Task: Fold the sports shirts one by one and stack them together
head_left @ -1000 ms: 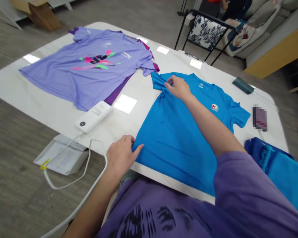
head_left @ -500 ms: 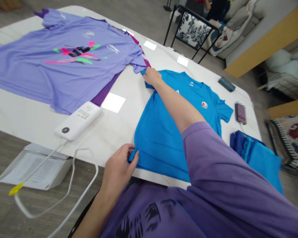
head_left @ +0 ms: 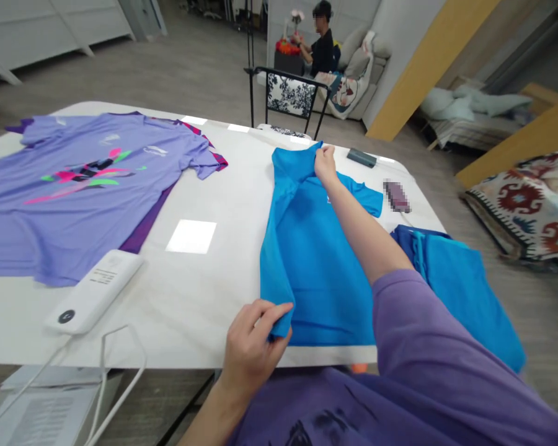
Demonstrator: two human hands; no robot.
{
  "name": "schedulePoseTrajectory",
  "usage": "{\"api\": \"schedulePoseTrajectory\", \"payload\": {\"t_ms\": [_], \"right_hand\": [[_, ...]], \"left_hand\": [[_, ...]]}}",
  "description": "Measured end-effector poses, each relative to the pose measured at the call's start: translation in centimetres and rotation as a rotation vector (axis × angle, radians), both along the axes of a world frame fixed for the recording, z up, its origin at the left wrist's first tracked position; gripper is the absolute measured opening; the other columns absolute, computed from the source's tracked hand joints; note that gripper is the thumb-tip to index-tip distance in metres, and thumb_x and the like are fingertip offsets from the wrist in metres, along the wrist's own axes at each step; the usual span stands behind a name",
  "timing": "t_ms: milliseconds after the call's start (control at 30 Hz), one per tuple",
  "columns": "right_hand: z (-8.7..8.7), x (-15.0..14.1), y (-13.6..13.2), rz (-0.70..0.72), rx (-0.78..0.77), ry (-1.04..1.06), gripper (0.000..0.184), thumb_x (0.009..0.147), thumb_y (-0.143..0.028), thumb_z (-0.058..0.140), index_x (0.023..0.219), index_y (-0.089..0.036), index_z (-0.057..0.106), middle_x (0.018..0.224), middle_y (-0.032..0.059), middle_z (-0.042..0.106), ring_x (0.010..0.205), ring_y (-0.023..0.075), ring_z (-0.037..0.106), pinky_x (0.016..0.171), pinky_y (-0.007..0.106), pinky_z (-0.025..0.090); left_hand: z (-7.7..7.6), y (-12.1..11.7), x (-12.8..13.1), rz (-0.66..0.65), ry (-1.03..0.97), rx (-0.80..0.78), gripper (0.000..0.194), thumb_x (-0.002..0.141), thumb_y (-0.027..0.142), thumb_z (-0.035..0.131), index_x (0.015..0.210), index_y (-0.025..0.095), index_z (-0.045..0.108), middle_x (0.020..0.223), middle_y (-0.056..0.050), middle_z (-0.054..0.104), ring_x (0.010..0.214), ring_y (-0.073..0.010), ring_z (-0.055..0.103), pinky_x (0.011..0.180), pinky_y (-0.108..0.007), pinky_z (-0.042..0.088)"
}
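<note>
A plain bright-blue T-shirt (head_left: 325,260) lay on the white table (head_left: 232,260), its hem just short of the near edge and its collar end pointing away, with one short sleeve spread flat at the far right. Its left side was folded inward in a long, loose strip—pinched near the hem by the left hand (head_left: 255,347) and raised at the shoulder end by the right hand (head_left: 325,164). The body lay mostly smooth, lightly creased near the hem—a little pale chest mark showed beside the right forearm.
</note>
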State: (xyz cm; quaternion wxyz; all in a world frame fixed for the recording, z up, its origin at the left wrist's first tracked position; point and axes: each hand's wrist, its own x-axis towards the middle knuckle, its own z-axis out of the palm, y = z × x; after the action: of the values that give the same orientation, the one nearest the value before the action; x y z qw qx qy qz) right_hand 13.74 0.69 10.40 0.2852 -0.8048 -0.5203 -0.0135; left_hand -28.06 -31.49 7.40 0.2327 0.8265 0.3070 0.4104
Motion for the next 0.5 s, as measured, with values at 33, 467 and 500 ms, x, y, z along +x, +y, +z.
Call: {"api": "schedulePoseTrajectory", "payload": {"t_ms": [33, 467, 500], "right_hand": [[-0.8, 1.9, -1.6, -0.086, -0.006, 0.081, 0.042, 0.122, -0.050, 0.034, 0.142, -0.020, 0.056, 0.121, 0.0160, 0.074, 0.112, 0.0319, 0.074, 0.096, 0.043, 0.059], [-5.9, 8.3, -8.8, -0.051, -0.092, -0.023, 0.041, 0.105, -0.041, 0.058, 0.140, -0.021, 0.069, 0.151, 0.0198, 0.069, 0.146, 0.0423, 0.058, 0.125, 0.059, 0.050], [-5.7, 7.8, -7.0, -0.003, -0.106, -0.014, 0.039, 0.107, -0.042, 0.057, 0.137, -0.022, 0.071, 0.150, 0.0180, 0.071, 0.145, 0.0414, 0.059, 0.126, 0.060, 0.049]], "left_hand": [[-0.2, -0.5, 0.7, -0.053, 0.034, 0.025, 0.029, 0.107, 0.014, 0.070, 0.132, 0.026, 0.080, 0.101, -0.005, 0.077, 0.090, -0.0195, 0.074, 0.085, -0.033, 0.060], [-2.1, 1.9, 5.9, -0.300, 0.400, 0.044, 0.036, 0.119, 0.032, 0.058, 0.151, 0.026, 0.074, 0.155, -0.008, 0.076, 0.148, -0.0282, 0.068, 0.123, -0.049, 0.056], [-2.4, 2.9, 6.0, -0.288, 0.434, 0.090, 0.043, 0.118, 0.031, 0.058, 0.160, 0.026, 0.068, 0.167, -0.008, 0.068, 0.160, -0.0303, 0.059, 0.132, -0.052, 0.050]]}}
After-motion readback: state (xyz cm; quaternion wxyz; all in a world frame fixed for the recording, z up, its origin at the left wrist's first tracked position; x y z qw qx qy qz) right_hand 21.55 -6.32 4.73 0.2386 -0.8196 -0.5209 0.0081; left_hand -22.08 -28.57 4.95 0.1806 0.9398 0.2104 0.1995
